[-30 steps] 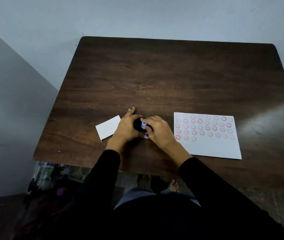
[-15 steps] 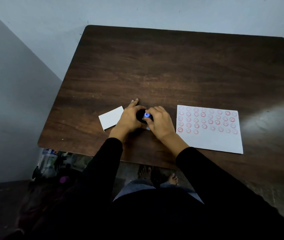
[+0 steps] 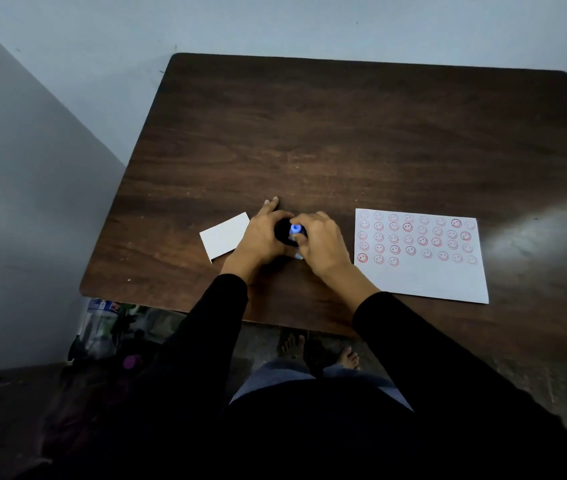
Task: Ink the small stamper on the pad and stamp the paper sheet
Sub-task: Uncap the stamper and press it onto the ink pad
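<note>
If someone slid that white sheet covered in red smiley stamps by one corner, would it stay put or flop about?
The white paper sheet with red smiley stamps lies flat and thin on the dark wooden table, so it would probably bend and sag if lifted by a corner. Nothing weighs it down, and neither hand touches it, so a light push would likely make it skid.

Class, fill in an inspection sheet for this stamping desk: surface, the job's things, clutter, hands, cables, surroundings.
Surface: dark wooden table, far half bare.
Job's things: paper sheet at right, rows of red smiley stamps, near strip blank; blue-topped stamper on dark ink pad, between the hands.
Clutter: white card left of the hands.
Hands: left hand steadies the pad; right hand grips the stamper.
Cables: nothing seen.
Surroundings: pale walls; bagged items on the floor under the table's left corner.
</note>
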